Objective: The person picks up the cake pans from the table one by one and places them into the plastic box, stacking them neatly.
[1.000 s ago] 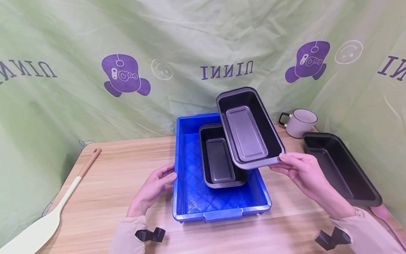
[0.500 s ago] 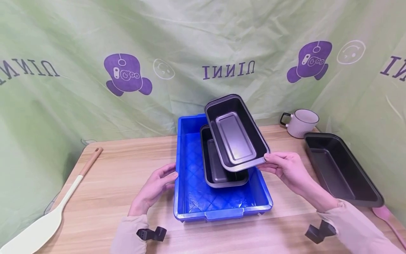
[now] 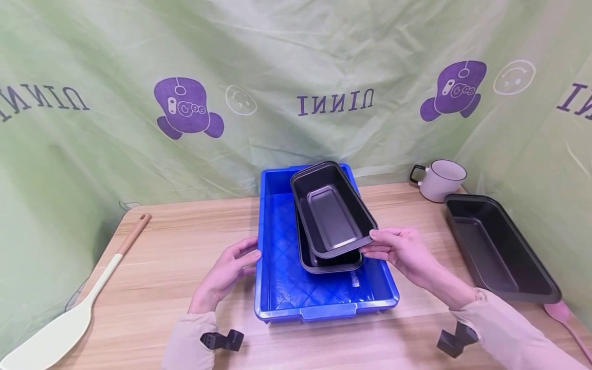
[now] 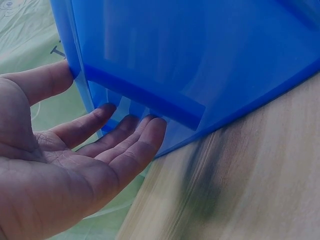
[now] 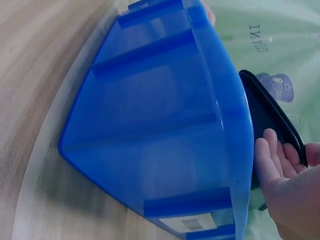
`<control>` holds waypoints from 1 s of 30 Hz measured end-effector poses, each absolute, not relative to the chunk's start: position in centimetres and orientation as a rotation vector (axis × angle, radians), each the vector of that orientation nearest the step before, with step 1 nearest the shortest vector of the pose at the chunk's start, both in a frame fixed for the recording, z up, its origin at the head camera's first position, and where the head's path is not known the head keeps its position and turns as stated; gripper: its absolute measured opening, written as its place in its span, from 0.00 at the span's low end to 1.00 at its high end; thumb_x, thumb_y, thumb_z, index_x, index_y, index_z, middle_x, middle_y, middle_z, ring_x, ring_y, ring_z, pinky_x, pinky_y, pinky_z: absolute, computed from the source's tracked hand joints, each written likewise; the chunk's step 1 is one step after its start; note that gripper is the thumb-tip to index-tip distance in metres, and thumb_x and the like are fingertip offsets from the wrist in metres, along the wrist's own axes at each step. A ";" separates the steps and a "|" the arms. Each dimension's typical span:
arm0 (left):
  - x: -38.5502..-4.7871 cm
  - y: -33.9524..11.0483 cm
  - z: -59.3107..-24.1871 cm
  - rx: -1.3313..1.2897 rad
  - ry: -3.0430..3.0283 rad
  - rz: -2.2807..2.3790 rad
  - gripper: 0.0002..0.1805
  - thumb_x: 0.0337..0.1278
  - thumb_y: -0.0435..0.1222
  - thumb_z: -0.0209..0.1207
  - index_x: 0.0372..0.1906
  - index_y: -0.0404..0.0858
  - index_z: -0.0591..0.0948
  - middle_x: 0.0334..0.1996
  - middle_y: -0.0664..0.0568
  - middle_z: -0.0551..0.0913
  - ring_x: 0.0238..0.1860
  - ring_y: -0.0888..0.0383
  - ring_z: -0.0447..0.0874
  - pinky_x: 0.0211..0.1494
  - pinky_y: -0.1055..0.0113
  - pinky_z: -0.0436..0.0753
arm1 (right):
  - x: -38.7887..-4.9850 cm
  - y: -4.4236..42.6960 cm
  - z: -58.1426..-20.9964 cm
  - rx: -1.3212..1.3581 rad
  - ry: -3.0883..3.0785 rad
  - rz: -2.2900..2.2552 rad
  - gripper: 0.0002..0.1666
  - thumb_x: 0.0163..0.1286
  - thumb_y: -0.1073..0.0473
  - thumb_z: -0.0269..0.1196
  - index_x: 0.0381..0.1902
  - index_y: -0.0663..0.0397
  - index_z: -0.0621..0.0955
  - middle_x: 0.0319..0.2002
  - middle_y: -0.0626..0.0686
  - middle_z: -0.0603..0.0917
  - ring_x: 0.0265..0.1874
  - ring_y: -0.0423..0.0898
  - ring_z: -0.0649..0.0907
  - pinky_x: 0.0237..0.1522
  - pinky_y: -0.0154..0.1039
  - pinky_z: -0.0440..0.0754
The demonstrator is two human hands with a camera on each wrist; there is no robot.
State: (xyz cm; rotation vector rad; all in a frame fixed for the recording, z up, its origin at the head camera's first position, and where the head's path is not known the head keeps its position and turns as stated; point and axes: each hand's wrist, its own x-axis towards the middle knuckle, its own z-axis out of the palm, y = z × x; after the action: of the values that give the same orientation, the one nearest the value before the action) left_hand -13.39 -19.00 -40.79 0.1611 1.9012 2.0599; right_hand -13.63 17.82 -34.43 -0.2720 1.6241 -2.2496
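Note:
My right hand (image 3: 407, 254) pinches the near right corner of a dark loaf pan (image 3: 330, 213), thumb on the rim and fingers under it. That pan is tilted, partly over another dark loaf pan (image 3: 330, 269) inside the blue bin (image 3: 328, 312); whether the two touch is unclear. In the right wrist view, the held pan (image 5: 272, 112) shows beyond the bin's wall, with my fingers against its outside. My left hand (image 3: 231, 270) touches the bin's left side. In the left wrist view, its thumb meets the rim's edge and its fairly straight fingers (image 4: 142, 145) touch the outer wall.
A third dark loaf pan (image 3: 499, 246) lies on the table's right side, near a white mug (image 3: 444, 180) with a black handle. A pink utensil (image 3: 559, 312) is partly hidden there. A large pale spatula (image 3: 69, 324) with a wooden handle lies at the left. Green printed cloth (image 3: 277, 149) surrounds the table.
My right hand has moved left and slightly down with the loaf pan, bringing it lower over the pan in the bin. My left hand has stayed at the bin's side.

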 end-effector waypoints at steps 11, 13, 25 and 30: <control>-13.5 -19.0 -40.5 0.154 1.911 2.055 0.31 0.65 0.32 0.53 0.69 0.25 0.59 0.65 0.30 0.65 0.54 0.55 0.77 0.57 0.57 0.77 | -13.3 17.0 -34.4 -0.228 1.911 -1.903 0.12 0.70 0.64 0.58 0.39 0.73 0.81 0.35 0.62 0.86 0.35 0.51 0.87 0.43 0.44 0.84; -13.4 -19.0 -40.5 0.153 1.912 2.051 0.31 0.65 0.32 0.53 0.69 0.25 0.59 0.65 0.30 0.65 0.53 0.55 0.77 0.57 0.56 0.77 | -13.4 16.8 -34.3 -0.267 1.966 -1.805 0.16 0.69 0.63 0.59 0.40 0.78 0.80 0.35 0.65 0.86 0.35 0.52 0.87 0.43 0.45 0.84; -13.3 -18.9 -40.7 0.161 1.923 2.043 0.31 0.65 0.32 0.53 0.69 0.24 0.58 0.66 0.30 0.64 0.57 0.50 0.75 0.58 0.55 0.76 | -13.7 16.0 -34.5 -0.317 2.194 -1.470 0.16 0.69 0.62 0.60 0.29 0.73 0.80 0.26 0.61 0.85 0.20 0.44 0.84 0.26 0.37 0.85; -13.4 -18.9 -40.7 0.158 1.931 2.041 0.31 0.65 0.32 0.53 0.69 0.25 0.59 0.66 0.31 0.64 0.56 0.52 0.75 0.58 0.56 0.76 | -13.7 15.8 -34.5 -0.315 2.284 -1.376 0.16 0.68 0.60 0.61 0.26 0.69 0.81 0.24 0.56 0.84 0.18 0.44 0.84 0.23 0.37 0.84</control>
State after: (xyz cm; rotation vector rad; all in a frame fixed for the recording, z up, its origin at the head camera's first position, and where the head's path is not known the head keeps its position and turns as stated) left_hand -13.37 -18.93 -40.75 0.1581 1.9310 2.0410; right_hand -13.66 15.83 -34.54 -0.3154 2.2837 -1.3765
